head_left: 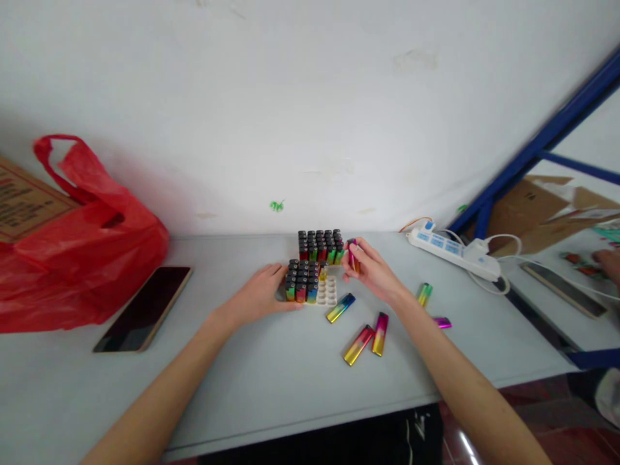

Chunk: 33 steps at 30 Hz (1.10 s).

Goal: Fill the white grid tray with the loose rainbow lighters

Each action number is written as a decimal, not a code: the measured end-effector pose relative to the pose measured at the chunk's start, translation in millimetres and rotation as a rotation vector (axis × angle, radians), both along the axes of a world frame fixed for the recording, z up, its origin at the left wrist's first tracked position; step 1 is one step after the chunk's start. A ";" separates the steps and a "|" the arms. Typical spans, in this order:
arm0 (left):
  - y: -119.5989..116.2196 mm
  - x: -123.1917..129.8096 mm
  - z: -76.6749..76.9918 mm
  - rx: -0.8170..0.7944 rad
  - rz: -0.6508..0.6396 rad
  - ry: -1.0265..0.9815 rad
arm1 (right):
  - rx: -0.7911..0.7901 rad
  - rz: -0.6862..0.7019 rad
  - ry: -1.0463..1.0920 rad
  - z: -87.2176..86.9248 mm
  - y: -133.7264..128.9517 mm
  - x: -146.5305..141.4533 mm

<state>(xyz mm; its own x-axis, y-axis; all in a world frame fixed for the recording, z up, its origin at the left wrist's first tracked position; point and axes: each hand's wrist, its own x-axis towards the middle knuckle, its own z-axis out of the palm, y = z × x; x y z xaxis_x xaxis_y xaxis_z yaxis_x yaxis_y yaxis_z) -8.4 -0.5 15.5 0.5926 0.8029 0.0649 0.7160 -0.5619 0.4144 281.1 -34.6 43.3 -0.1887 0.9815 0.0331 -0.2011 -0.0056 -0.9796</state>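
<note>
My right hand (372,270) pinches a purple-and-yellow lighter (354,255) upright, just right of the near tray. My left hand (261,289) is curled round the left side of that white tray (331,296), thumb along its front edge. Rows of black-topped lighters (301,281) fill the tray's left part, while round holes show on its right. Behind it stands a second block of upright lighters (320,245). Loose on the table lie a blue-yellow lighter (341,308), a red-yellow lighter (359,345), a magenta-yellow lighter (380,334), a green lighter (425,294) and a purple lighter (442,322).
A red plastic bag (97,245) and a phone (144,310) occupy the left of the table (252,381). At the right back are a white power strip (450,252) with cables and a blue metal frame (523,155). Another person's hand (609,265) shows at the far right.
</note>
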 end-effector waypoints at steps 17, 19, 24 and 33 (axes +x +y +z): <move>0.3 -0.7 -2.2 -0.015 -0.018 -0.006 | 0.238 -0.244 -0.678 -26.0 -12.5 -20.0; 0.7 -1.0 -3.0 -0.014 -0.023 -0.004 | 0.262 -0.256 -0.711 -24.3 -14.7 -20.8; 1.5 -1.4 -3.0 -0.015 -0.034 -0.009 | 0.265 -0.298 -0.771 -25.1 -15.7 -23.5; -0.3 0.4 1.2 -0.046 -0.031 -0.015 | 0.293 -0.319 -0.801 -20.8 -20.5 -25.4</move>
<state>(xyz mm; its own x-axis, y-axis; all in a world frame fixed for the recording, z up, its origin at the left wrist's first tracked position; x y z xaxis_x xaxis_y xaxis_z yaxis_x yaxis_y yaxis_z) -8.0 -0.8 16.6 0.6161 0.7867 0.0374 0.6922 -0.5636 0.4508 255.8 -55.1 22.5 0.0165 0.9641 0.2651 0.5911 0.2045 -0.7802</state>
